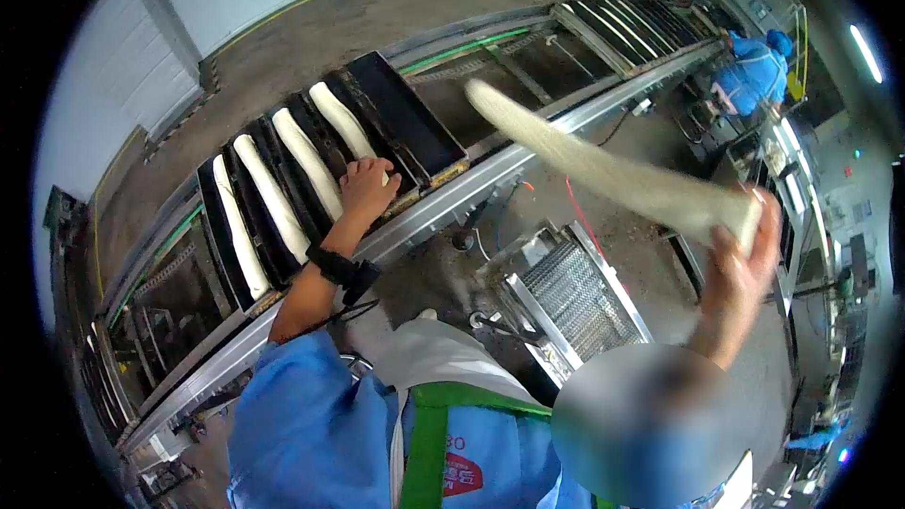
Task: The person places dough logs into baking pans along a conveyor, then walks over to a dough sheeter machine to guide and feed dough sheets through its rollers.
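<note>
Gripping one long, pale dough strip

Down at six o'clock I see the blue work top bearing small red characters, perhaps an 8 and a 0; the red badge just below carries pale lettering too small to read.

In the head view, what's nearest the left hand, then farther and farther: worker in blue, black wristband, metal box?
1. Black wristband, just below the left hand.
2. Metal box, lower and right.
3. Worker in blue, far upper right.
</note>
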